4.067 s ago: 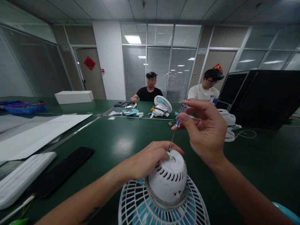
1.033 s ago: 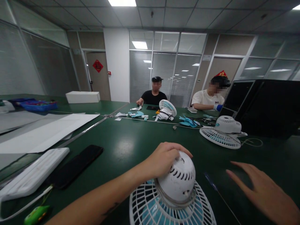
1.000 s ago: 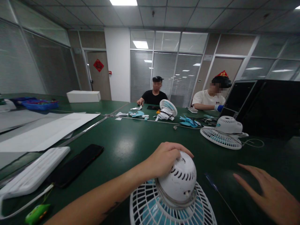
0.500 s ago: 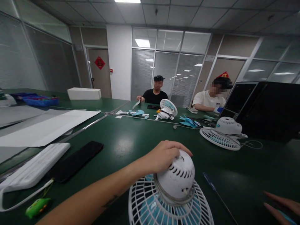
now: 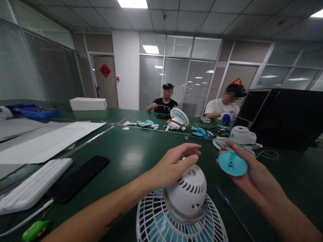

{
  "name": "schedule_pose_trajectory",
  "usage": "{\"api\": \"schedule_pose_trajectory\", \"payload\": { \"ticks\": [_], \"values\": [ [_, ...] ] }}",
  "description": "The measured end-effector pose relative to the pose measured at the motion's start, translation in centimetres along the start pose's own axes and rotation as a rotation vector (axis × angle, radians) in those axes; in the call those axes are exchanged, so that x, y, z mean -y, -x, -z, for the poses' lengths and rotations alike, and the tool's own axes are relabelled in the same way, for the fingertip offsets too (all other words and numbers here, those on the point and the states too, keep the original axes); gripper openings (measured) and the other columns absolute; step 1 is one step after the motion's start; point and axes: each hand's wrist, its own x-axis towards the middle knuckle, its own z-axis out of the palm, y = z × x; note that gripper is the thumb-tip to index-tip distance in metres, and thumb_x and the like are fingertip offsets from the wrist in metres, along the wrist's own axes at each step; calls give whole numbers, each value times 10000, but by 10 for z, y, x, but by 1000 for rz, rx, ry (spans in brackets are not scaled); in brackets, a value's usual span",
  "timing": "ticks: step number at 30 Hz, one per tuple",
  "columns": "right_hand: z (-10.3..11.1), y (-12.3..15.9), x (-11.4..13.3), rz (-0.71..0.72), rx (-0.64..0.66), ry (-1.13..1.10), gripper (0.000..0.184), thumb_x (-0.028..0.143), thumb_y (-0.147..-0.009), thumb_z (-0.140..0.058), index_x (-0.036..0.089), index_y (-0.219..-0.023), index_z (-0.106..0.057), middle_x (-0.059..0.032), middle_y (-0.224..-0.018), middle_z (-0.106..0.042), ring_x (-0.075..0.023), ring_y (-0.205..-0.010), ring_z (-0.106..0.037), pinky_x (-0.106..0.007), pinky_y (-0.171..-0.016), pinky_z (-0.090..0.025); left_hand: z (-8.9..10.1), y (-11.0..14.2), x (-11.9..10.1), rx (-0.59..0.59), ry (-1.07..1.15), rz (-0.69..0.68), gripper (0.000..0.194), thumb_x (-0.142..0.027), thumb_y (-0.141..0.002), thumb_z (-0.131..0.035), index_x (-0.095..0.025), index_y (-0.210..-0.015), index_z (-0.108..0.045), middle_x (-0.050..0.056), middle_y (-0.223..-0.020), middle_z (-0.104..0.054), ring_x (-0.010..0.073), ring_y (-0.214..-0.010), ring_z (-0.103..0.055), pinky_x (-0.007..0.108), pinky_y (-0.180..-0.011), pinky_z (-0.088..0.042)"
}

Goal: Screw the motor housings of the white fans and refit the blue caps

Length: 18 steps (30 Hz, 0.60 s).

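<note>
From where I stand, the right hand (image 5: 257,181) has a turquoise disc (image 5: 232,164) up off the table (image 5: 148,144), just to the right of the fan (image 5: 185,220). Its thumb and fingers close around the disc, the thumb along the upper edge and most of the other fingers behind, so I can't tell how hard they press. The hollow side, with a small round post in the middle, faces the person.

The left hand (image 5: 166,168) is over the top of the fan's housing (image 5: 186,193), fingers loosely bent and apart, gripping nothing; whether the thumb touches the plastic I can't tell. The fan sits cage down, vented back upward. A screwdriver (image 5: 229,203) lies on the table just right of it.

I'd judge the disc a light, stiff bit of moulded plastic, smooth enough to slip from dry fingers. The rim is the place to pinch it; the post looks the likeliest part to snap. The fan should be heavier, most of its weight in the housing, so a palm around that seems surer than the cage's thin, springy ribs.
</note>
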Motion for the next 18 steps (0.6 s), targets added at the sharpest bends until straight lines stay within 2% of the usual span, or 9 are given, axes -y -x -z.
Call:
{"api": "schedule_pose_trajectory", "payload": {
  "ticks": [4,8,11,14,16,18],
  "values": [
    [-61,6,11,-103,-19,-278,217,295,-757,-731,219,-924,-615,22,-832,-652,-115,-659,-629,-234,-566,-587,4,1,-12,-113,-155,-213,325,-297,-944,-555,-214,-1254,-607,85,-1253,-605,210,-1115,-596,372,-990,-456],
    [-93,11,10,-72,145,-322,324,398,-732,-769,225,-923,-572,30,-775,-620,-137,-656,-620,-270,-575,-569,8,1,-15,-179,-337,-386,485,-309,-810,-756,-216,-1260,-600,91,-1275,-595,236,-1182,-561,389,-1021,-451],
    [-100,13,2,-65,239,-285,383,463,-721,-773,216,-918,-557,34,-733,-594,-122,-601,-584,-243,-508,-512,10,0,-13,-230,-489,-463,477,-236,-782,-779,-181,-1225,-611,102,-1259,-615,232,-1173,-571,397,-1034,-445],
    [-98,15,-1,-30,274,-247,418,520,-715,-761,214,-913,-557,40,-736,-568,-106,-594,-552,-215,-486,-465,13,1,-14,-219,-555,-483,323,-149,-861,-664,-174,-1182,-632,91,-1225,-648,208,-1124,-601,371,-998,-466],
    [-94,15,-2,41,265,-218,419,555,-727,-735,222,-917,-565,28,-792,-569,-121,-687,-569,-227,-563,-491,15,2,-16,-219,-520,-443,212,-186,-901,-620,-184,-1110,-658,70,-1142,-684,196,-1047,-629,353,-953,-488],
    [-86,14,-7,153,245,-146,390,572,-768,-688,232,-923,-577,12,-856,-568,-145,-814,-572,-261,-687,-510,16,1,-18,-245,-419,-333,161,-280,-924,-600,-185,-1041,-656,46,-998,-701,180,-911,-649,327,-861,-520]
  ]
}}
